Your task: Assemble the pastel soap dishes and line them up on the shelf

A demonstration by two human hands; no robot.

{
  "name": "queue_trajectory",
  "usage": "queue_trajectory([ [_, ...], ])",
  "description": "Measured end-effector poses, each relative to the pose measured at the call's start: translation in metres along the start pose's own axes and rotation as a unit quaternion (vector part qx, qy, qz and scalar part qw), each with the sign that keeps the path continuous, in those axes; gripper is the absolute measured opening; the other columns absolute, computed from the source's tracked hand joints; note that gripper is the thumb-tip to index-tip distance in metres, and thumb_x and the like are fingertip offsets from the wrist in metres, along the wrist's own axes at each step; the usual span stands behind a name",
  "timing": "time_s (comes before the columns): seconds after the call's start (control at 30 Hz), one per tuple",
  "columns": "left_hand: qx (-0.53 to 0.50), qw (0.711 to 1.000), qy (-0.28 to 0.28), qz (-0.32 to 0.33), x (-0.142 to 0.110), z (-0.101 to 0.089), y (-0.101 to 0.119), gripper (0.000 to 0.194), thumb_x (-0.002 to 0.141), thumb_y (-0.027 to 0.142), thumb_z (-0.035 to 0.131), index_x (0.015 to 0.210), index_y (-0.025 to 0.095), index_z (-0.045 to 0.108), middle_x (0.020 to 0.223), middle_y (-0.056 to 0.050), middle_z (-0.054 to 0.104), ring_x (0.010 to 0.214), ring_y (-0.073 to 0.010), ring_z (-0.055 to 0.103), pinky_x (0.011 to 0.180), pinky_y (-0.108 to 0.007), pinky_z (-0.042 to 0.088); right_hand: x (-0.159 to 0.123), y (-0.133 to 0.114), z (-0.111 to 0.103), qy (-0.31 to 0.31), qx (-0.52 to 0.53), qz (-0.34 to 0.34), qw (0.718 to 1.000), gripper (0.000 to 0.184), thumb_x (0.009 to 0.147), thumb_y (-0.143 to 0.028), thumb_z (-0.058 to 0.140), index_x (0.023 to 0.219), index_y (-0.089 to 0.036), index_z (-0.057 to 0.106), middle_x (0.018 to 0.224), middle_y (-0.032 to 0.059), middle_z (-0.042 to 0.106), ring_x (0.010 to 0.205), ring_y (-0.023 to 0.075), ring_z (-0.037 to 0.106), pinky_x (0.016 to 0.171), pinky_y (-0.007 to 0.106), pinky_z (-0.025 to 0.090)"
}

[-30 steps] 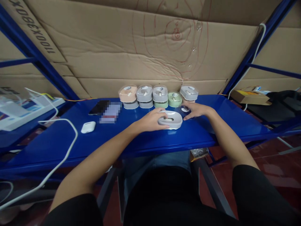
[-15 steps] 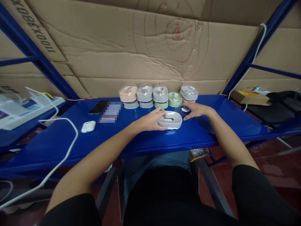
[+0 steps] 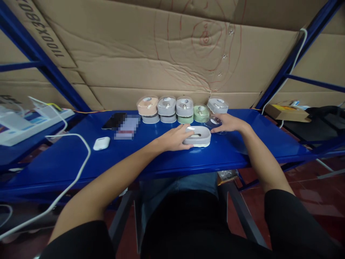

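Grey plastic gives the box (image 3: 205, 141) its plain look; it rests on the blue desk (image 3: 164, 162) before the person's middle. The left hand (image 3: 176, 139) holds its 9 o'clock end, presumably to steady it, with the slotted top left visible. At its 1 to 2 o'clock, a clear lid (image 3: 215, 121) lies by the right hand (image 3: 229, 123), probably within easy reach. Stacked boxes (image 3: 167, 107) stand from 10 to 11 o'clock, perhaps keeping the front free for handling.

The left wrist comes in from 8 o'clock, fingers bent over the rim. From 4 o'clock, the right arm bends inward, its fingers wide; whether they grip the lid, I cannot tell.
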State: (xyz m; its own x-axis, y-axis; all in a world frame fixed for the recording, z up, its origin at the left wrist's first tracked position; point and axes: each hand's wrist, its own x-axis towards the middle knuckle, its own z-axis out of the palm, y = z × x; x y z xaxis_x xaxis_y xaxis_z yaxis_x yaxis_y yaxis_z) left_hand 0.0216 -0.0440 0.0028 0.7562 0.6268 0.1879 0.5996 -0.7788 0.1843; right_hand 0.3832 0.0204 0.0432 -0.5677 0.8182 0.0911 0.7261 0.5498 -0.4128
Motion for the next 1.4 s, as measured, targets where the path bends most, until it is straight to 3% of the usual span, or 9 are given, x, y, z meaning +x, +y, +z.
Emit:
queue_trajectory([
  [0.1,-0.002,1.000,0.001,0.013,0.000,-0.001,0.001,0.053,0.105,0.050,0.075,0.154,0.028,0.075,0.174,-0.019,0.055,0.157,-0.0475,0.058,0.125,-0.062,0.058,-0.002,-0.007,-0.001,0.021,-0.027,0.054,0.998,0.095,0.076,-0.074,0.097,0.158,-0.029,0.076,0.145,0.0133,0.086,0.133,0.0502,0.079,0.121,0.069,0.064],
  [0.27,-0.029,1.000,-0.008,0.009,-0.001,-0.001,-0.001,0.060,0.105,0.050,0.076,0.160,0.028,0.071,0.178,-0.020,0.054,0.160,-0.0480,0.058,0.131,-0.065,0.053,-0.002,-0.016,-0.001,0.044,-0.029,0.058,0.997,0.104,0.075,-0.075,0.098,0.162,-0.024,0.074,0.146,0.0171,0.084,0.128,0.0480,0.081,0.118,0.067,0.065],
  [0.37,-0.110,0.994,0.017,-0.015,0.002,0.005,-0.008,0.090,0.098,0.054,0.086,0.176,0.024,0.053,0.180,-0.022,0.055,0.164,-0.0472,0.057,0.137,-0.064,0.048,-0.004,-0.020,-0.001,0.092,-0.024,0.029,0.995,0.110,0.077,-0.075,0.098,0.169,-0.021,0.068,0.153,0.0193,0.082,0.130,0.0490,0.080,0.120,0.069,0.063],
  [0.47,-0.210,0.975,0.050,-0.051,0.007,0.014,-0.016,0.129,0.080,0.056,0.103,0.185,0.024,0.036,0.177,-0.026,0.059,0.162,-0.0496,0.061,0.135,-0.068,0.049,-0.005,-0.029,0.001,0.117,-0.003,-0.025,0.993,0.108,0.083,-0.077,0.094,0.172,-0.025,0.066,0.161,0.0170,0.079,0.133,0.0480,0.079,0.120,0.069,0.062],
  [0.67,-0.295,0.947,0.073,-0.101,0.014,0.031,-0.025,0.158,0.064,0.054,0.115,0.190,0.024,0.023,0.178,-0.032,0.056,0.164,-0.0541,0.060,0.134,-0.076,0.048,0.002,-0.060,0.027,0.040,0.004,-0.118,0.992,0.098,0.085,-0.075,0.092,0.172,-0.034,0.069,0.162,0.0111,0.078,0.147,0.0452,0.073,0.131,0.067,0.055],
  [0.87,-0.293,0.948,0.071,-0.105,0.015,0.034,-0.027,0.163,0.065,0.053,0.115,0.191,0.024,0.016,0.176,-0.031,0.058,0.166,-0.0536,0.058,0.135,-0.076,0.047,0.009,-0.072,0.052,0.005,0.013,-0.152,0.988,0.099,0.089,-0.071,0.089,0.175,-0.031,0.064,0.156,0.0152,0.076,0.144,0.0447,0.071,0.129,0.065,0.056],
  [1.13,-0.305,0.944,0.085,-0.095,0.015,0.035,-0.028,0.164,0.063,0.053,0.116,0.191,0.023,0.018,0.174,-0.031,0.061,0.165,-0.0544,0.059,0.135,-0.077,0.047,0.005,-0.077,0.054,-0.006,-0.028,-0.138,0.990,0.100,0.094,-0.069,0.082,0.183,-0.033,0.053,0.156,0.0150,0.071,0.138,0.0445,0.072,0.123,0.062,0.060],
  [1.27,-0.299,0.946,0.075,-0.100,0.015,0.031,-0.027,0.159,0.062,0.056,0.114,0.189,0.021,0.025,0.175,-0.031,0.061,0.164,-0.0556,0.059,0.134,-0.077,0.048,0.004,-0.079,0.058,0.005,-0.065,-0.137,0.988,0.102,0.094,-0.071,0.083,0.183,-0.030,0.053,0.153,0.0184,0.070,0.129,0.0443,0.075,0.112,0.059,0.065],
  [1.4,-0.297,0.947,0.078,-0.100,0.014,0.027,-0.025,0.144,0.059,0.061,0.114,0.178,0.022,0.043,0.172,-0.025,0.066,0.159,-0.0546,0.064,0.131,-0.069,0.054,0.006,-0.075,0.064,0.025,-0.091,-0.164,0.982,0.103,0.096,-0.074,0.082,0.183,-0.025,0.053,0.152,0.0212,0.070,0.124,0.0441,0.075,0.103,0.058,0.066],
])
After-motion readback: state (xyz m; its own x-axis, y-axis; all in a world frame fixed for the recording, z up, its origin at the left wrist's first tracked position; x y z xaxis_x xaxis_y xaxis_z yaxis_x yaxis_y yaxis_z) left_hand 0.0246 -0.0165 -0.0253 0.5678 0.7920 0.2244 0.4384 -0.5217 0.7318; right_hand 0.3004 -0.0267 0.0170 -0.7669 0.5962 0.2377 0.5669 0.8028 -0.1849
